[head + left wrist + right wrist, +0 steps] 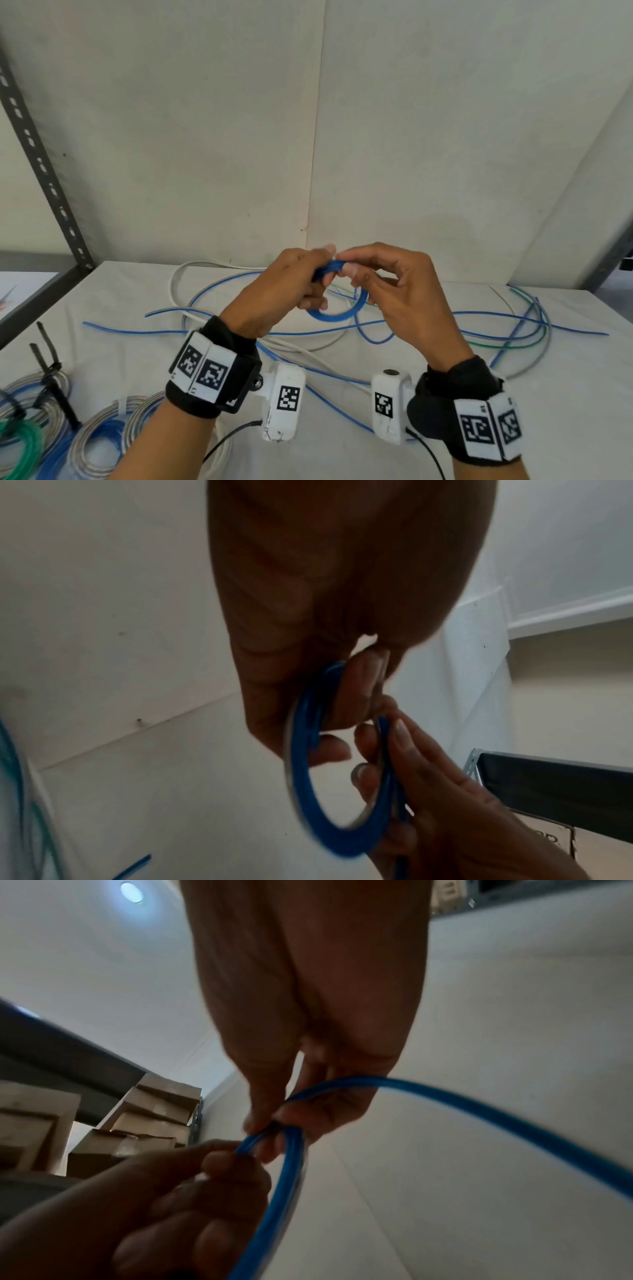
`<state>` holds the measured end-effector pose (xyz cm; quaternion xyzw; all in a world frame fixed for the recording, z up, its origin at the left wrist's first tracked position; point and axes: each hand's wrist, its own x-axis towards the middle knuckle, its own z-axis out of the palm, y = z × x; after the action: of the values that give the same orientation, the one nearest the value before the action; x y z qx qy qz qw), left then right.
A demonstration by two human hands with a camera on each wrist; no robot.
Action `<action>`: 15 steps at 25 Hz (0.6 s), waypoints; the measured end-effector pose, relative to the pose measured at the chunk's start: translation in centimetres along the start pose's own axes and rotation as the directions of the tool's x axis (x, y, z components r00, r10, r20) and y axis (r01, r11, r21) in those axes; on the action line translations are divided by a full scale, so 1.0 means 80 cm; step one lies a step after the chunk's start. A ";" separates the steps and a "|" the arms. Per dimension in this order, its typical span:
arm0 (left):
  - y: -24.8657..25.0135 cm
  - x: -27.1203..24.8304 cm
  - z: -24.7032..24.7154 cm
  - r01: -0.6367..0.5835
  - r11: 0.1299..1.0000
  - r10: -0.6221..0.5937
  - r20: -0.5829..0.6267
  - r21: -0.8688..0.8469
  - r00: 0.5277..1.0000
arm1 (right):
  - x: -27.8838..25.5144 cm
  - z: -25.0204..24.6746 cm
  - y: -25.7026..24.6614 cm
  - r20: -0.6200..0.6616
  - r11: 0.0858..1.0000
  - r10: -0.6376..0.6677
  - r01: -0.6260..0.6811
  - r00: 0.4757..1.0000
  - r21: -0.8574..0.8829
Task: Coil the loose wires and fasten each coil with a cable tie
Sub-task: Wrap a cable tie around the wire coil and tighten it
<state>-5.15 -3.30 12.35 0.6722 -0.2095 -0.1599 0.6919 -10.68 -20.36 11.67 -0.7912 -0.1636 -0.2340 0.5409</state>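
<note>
Up above the white table (445, 394), both hands meet around a small blue wire coil (337, 310). The left hand (284, 291) pinches the top of the coil between thumb and curled fingers, while the right hand (397, 291) pinches the same bunch of loops just beside it, its other fingers loosely bent. Below them, loose wires (479, 329) in blue, green and white sprawl across the table. Finished coils (99, 435) bound with cable ties (51, 370) lie at the near left edge.
</note>
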 end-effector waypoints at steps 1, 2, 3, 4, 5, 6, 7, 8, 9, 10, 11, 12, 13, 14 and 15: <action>-0.002 -0.001 0.001 -0.012 0.999 0.011 0.018 0.048 1.000 | 0.000 -0.002 0.001 0.033 1.000 0.016 -0.015 0.999 -0.021; -0.003 -0.002 0.002 -0.035 0.999 0.035 0.007 0.038 0.999 | 0.001 -0.003 0.002 0.024 1.000 0.018 -0.017 1.000 -0.024; -0.004 -0.002 0.004 -0.067 0.998 0.067 -0.031 -0.014 0.997 | 0.001 -0.003 0.003 -0.017 1.000 0.009 -0.009 1.000 -0.014; -0.003 0.000 0.004 -0.108 0.990 0.100 -0.089 -0.089 0.991 | 0.003 -0.002 0.004 -0.074 1.000 -0.003 0.004 0.997 0.012; 0.000 0.002 0.004 -0.145 0.973 0.117 -0.156 -0.180 0.981 | 0.003 0.002 0.006 -0.131 0.998 -0.001 0.010 0.991 0.063; 0.002 0.004 0.003 -0.178 0.945 0.119 -0.218 -0.275 0.969 | 0.004 0.009 0.006 -0.177 0.991 0.016 0.007 0.984 0.131; 0.005 0.006 0.002 -0.206 0.907 0.111 -0.264 -0.368 0.958 | 0.005 0.016 0.006 -0.209 0.980 0.043 -0.001 0.977 0.198; 0.007 0.006 0.002 -0.230 0.866 0.101 -0.295 -0.444 0.950 | 0.004 0.026 0.003 -0.230 0.967 0.069 -0.008 0.971 0.254; 0.008 0.006 0.003 -0.250 0.829 0.092 -0.319 -0.500 0.943 | 0.003 0.036 0.000 -0.246 0.953 0.090 -0.012 0.965 0.302; 0.009 0.005 0.003 -0.271 0.796 0.092 -0.334 -0.542 0.938 | 0.002 0.047 -0.003 -0.261 0.939 0.103 -0.008 0.960 0.343; 0.009 0.005 0.005 -0.284 0.763 0.094 -0.335 -0.580 0.938 | 0.001 0.056 -0.005 -0.276 0.931 0.111 -0.002 0.955 0.365; 0.009 0.003 0.006 -0.286 0.734 0.097 -0.322 -0.616 0.942 | 0.001 0.061 -0.008 -0.292 0.931 0.108 0.007 0.950 0.365; 0.009 0.003 0.006 -0.272 0.714 0.096 -0.295 -0.645 0.951 | 0.001 0.063 -0.009 -0.311 0.937 0.094 0.021 0.946 0.347; 0.009 0.002 0.004 -0.243 0.715 0.093 -0.256 -0.655 0.962 | 0.002 0.059 -0.010 -0.324 0.946 0.072 0.038 0.943 0.322; 0.010 0.002 0.000 -0.204 0.746 0.087 -0.210 -0.634 0.974 | 0.004 0.052 -0.009 -0.322 0.955 0.046 0.053 0.946 0.291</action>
<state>-5.09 -3.34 13.14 0.3820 -0.1341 -0.1115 0.9075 -9.98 -16.22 11.08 -0.6516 -0.1069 -0.3351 0.6721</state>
